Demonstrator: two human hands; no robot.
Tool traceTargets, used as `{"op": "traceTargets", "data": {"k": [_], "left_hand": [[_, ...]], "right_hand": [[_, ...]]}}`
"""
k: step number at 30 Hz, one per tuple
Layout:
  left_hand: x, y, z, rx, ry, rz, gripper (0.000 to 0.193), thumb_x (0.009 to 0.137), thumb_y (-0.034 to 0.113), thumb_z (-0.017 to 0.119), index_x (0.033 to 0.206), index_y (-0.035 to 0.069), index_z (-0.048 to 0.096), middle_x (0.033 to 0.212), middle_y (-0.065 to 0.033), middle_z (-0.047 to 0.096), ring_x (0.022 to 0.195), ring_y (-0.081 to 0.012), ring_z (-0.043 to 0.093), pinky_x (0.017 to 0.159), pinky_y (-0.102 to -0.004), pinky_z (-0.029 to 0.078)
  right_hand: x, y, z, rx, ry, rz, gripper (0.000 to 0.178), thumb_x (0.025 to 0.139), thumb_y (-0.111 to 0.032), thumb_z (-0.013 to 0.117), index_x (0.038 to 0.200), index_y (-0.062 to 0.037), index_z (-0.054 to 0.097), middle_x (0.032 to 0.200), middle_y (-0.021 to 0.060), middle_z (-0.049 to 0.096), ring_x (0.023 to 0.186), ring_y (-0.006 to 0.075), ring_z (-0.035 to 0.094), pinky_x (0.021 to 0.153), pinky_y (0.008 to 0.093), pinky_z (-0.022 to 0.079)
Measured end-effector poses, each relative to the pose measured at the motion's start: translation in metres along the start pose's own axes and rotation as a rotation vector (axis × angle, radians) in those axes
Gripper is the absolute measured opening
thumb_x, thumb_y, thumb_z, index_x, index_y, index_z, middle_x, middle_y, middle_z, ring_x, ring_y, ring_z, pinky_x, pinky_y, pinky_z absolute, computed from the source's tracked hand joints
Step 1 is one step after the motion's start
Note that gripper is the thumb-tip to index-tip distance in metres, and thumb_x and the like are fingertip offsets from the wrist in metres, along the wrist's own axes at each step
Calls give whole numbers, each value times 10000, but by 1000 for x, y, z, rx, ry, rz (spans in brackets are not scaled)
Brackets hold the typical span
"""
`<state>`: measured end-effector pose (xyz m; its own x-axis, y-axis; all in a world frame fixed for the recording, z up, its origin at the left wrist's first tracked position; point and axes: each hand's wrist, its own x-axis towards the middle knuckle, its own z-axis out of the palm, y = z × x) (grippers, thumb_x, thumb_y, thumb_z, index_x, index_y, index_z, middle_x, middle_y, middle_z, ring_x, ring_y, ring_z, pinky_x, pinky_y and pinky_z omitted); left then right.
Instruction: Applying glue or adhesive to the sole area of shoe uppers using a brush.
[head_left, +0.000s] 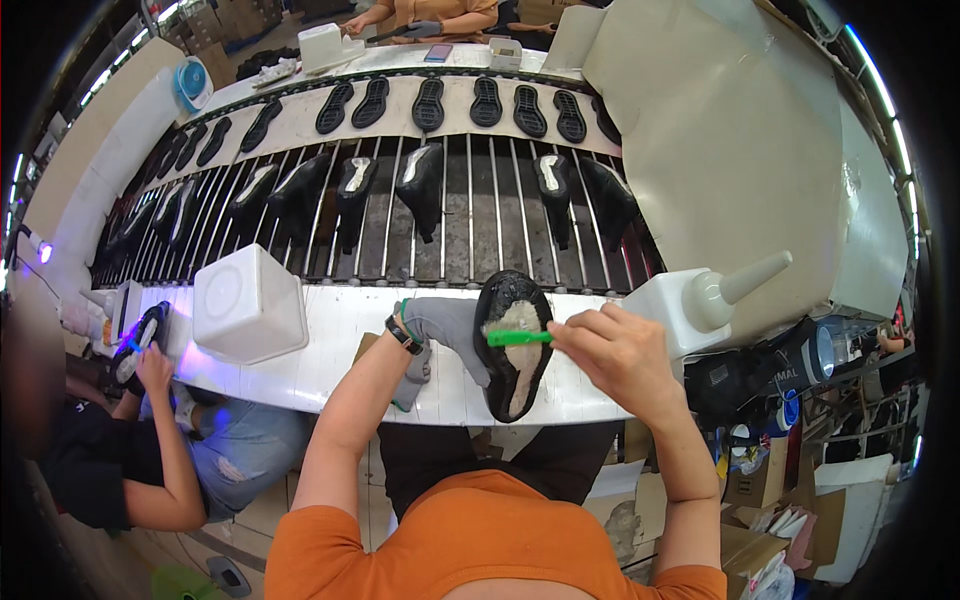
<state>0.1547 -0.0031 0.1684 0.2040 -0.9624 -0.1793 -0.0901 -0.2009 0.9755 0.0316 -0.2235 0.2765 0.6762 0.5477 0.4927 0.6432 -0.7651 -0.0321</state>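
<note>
Holding work at the near edge of the white bench [350, 307]: black shoe [528, 385], underside up, toe-to-heel line running far to near, just right of the left hand [445, 330]. Left hand wore a grey glove and gripped the shoe's left side; its fingertips were mostly hidden, so couldn't tell how they were spread. Right hand [618, 355] was bare, thumb and fingers pinching the right end of a green brush [518, 339], whose head lay over the pale middle of the underside.

Handling, my read: shoe looked light to moderate, fairly stiff along the bottom, softer in the sides. Dark rim looked glossy, possibly wet or tacky, so a slip or smear was the risk. Best hold seemed to be the side walls, off the rim and pale area. Brush looked light and stiff; handle end was the place to pinch.

Around it: white square container [240, 300] to the left, white nozzle bottle [690, 305] to the right, metal rollers [500, 200] beyond with more black shoes, dark soles [428, 105] farther out. Near left, a co-worker's hand [155, 368] was at another shoe [128, 362].
</note>
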Motion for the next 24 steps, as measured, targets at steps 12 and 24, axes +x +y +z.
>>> {"op": "traceTargets", "data": {"k": [12, 24], "left_hand": [[13, -18, -6, 36, 53, 159, 697, 608, 152, 906, 1227, 31, 610, 1134, -34, 669, 1025, -120, 583, 941, -259, 465], [-9, -118, 23, -512, 702, 165, 639, 802, 132, 731, 1372, 23, 463, 1301, -97, 577, 1190, -198, 543, 1033, -315, 426]], "right_hand": [[9, -3, -13, 17, -163, 100, 103, 783, -173, 739, 867, -122, 709, 772, 5, 641, 679, 190, 624, 558, 317, 478], [-141, 41, 53, 17, -77, 1132, 142, 836, -148, 686, 912, -30, 707, 892, 164, 688, 837, 350, 663, 733, 433, 513]]}}
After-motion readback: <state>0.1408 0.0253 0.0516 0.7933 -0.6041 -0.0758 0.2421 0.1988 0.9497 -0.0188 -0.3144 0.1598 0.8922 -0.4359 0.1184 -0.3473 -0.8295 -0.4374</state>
